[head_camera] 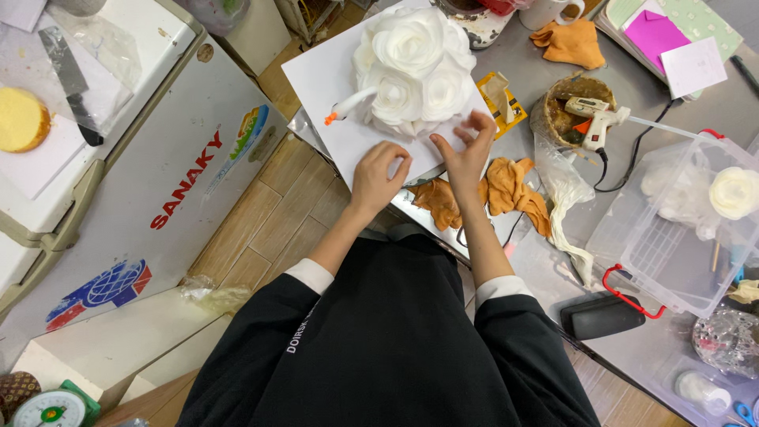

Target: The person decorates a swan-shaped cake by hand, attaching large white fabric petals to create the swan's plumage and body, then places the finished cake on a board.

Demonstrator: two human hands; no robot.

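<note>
- On the far left I saw a white chest freezer [150, 182] with a knife [69, 79] and a round yellow sponge cake [20, 120] lying on its lid, well apart from the work.
- The left hand [378, 175] rested on the near edge of the white board [324, 87], fingers curled together and pressing down; I could not tell whether it pinched anything.
- The cluster of white roses [413, 67] sat on that board, just beyond both hands, with an orange-tipped white nozzle [348, 107] poking out on its left.
- The right hand [466, 146] hovered at the cluster's lower edge, fingers spread and bent, apparently working a small white piece.
- I judged this the petal-shaping step; the next move called for a light touch near the blooms.
- Farther right on the bench [545, 79] lay a glue gun [594, 117] and a clear plastic box [672, 229].
</note>
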